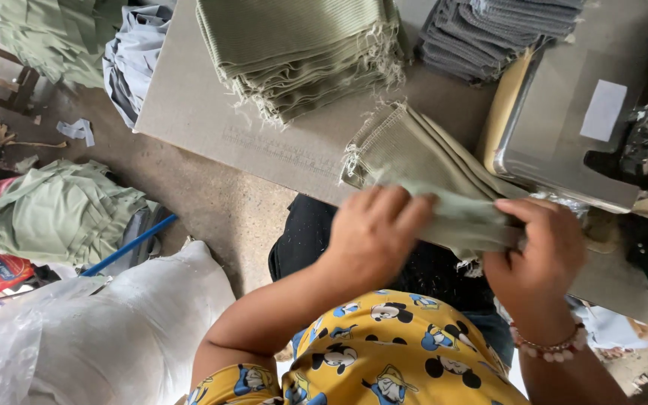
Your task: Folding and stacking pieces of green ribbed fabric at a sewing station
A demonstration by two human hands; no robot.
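Both hands are gripping a folded olive ribbed cloth piece (429, 176): the left hand (373, 236) is pinching its near edge, the right hand (538, 251) is clamping its other end. Beyond the hands, a stack of olive pieces (301, 52) is resting on the desk (189, 97).

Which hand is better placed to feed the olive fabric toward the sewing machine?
Probably right. The right hand grips the olive fabric piece at the end nearest the machine bed; the left hand holds the fabric farther from it.
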